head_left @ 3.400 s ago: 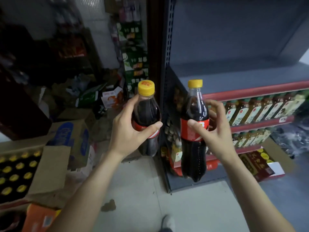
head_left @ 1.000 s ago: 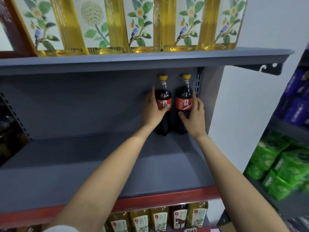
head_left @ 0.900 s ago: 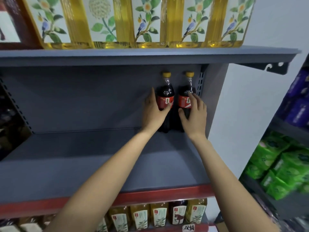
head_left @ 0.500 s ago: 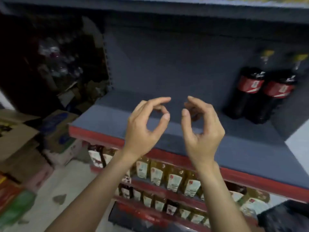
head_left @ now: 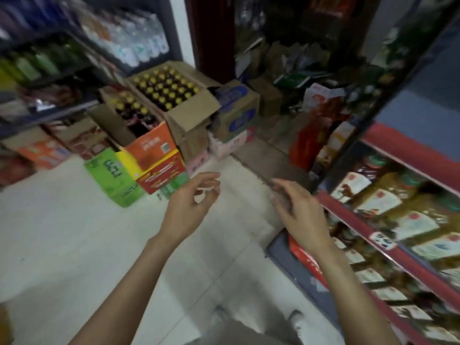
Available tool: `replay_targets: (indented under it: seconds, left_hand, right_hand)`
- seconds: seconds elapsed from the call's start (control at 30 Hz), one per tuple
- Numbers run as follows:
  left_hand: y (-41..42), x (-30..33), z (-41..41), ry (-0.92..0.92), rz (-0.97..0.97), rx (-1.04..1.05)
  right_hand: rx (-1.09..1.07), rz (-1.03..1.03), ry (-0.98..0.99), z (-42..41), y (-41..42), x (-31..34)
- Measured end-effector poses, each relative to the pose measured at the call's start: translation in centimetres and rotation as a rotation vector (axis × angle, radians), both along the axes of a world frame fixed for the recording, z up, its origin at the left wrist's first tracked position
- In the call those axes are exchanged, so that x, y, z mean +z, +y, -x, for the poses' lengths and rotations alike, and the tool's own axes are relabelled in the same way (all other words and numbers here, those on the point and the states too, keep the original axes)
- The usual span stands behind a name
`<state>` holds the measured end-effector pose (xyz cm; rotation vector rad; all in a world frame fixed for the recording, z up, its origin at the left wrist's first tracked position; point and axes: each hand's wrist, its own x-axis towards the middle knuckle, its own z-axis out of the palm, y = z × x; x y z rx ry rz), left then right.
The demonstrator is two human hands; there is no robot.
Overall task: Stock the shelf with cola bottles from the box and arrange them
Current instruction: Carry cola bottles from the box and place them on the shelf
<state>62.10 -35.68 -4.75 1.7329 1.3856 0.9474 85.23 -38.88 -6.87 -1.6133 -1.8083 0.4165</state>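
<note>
Both hands have left the shelf — left hand [head_left: 191, 207] and right hand [head_left: 298, 210] loosely curled, seemingly empty, box [head_left: 171, 98] well ahead.

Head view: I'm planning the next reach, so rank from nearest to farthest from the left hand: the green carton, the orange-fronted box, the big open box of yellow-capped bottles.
From the left hand:
1. Green carton, on the floor to its left.
2. Orange-fronted box, stacked just behind the carton.
3. Big open box of yellow-capped bottles, farthest back.
</note>
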Motion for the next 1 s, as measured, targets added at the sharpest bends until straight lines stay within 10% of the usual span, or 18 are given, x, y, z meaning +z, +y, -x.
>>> replay_targets:
  seconds: [0.43,0.63,1.0]
  left_hand:
    - [18.4,-6.3,19.8,0.249,0.139,0.285]
    - [30.8,-9.6,28.4,0.177,0.013,0.237]
    - [52.2,-15.5,42.2,0.489,0.343,0.339]
  right_hand:
    - [0.273,0.317,-0.202,19.7,23.2,-7.1]
    - [0.312,0.263,-0.039,28.3,37.7,-9.0]
    - [0.134,0.341,0.068,42.3,57.0,-15.0]
